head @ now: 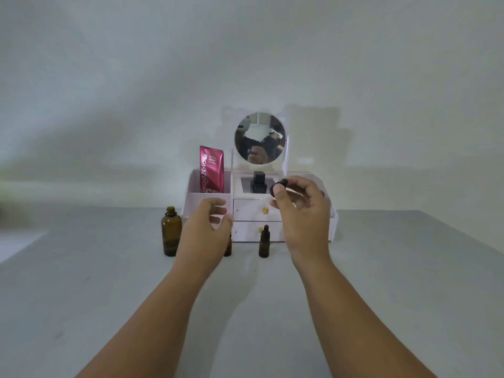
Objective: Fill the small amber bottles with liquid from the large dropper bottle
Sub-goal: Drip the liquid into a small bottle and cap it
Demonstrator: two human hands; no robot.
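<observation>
The large amber bottle stands uncapped on the grey table, left of my hands. My right hand is raised above the table and pinches a black dropper cap between thumb and fingers. My left hand hovers with its fingers apart and nothing in it. It covers most of a small amber bottle, of which only a sliver shows. A second small amber bottle with a black dropper cap stands upright between my hands.
A white cosmetic organiser with two drawers stands behind the bottles against the wall. It carries a round mirror, a pink sachet and a black bottle. The grey table stretches toward me.
</observation>
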